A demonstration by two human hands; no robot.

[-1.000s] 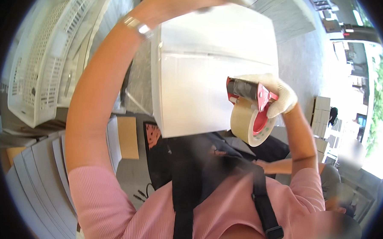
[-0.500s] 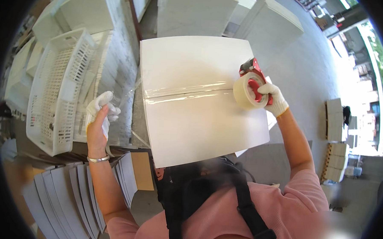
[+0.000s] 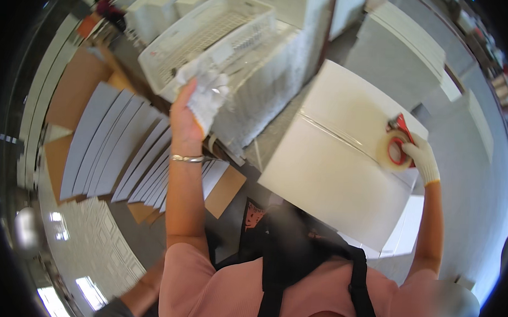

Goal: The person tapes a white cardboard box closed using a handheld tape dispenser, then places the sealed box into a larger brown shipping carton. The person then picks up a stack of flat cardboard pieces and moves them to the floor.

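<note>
A large white carton [image 3: 333, 156] stands in front of me, tilted in the view, with clear tape along the seam of its top. My right hand [image 3: 423, 157], in a white glove, is closed round a red tape dispenser [image 3: 402, 122] over the carton's right part. A roll of tape [image 3: 391, 152] sits on the dispenser. My left hand [image 3: 202, 102], gloved with the thumb bare, is raised left of the carton, near the crate. Motion smears its fingers, and a shiny glint shows among them; whether they hold film or tape I cannot make out.
A white plastic crate [image 3: 208, 43] rests on a film-wrapped white stack [image 3: 268, 91]. Upright grey-white cardboard sheets [image 3: 113, 144] fan out at the left. Another person's forearm [image 3: 143, 289] enters at the lower left. More pale stacks [image 3: 400, 51] stand behind the carton.
My view has swung left, so the carton now appears farther right and turned. My left hand is now beside the crate's near corner; the right still grips the tape dispenser over the carton.
</note>
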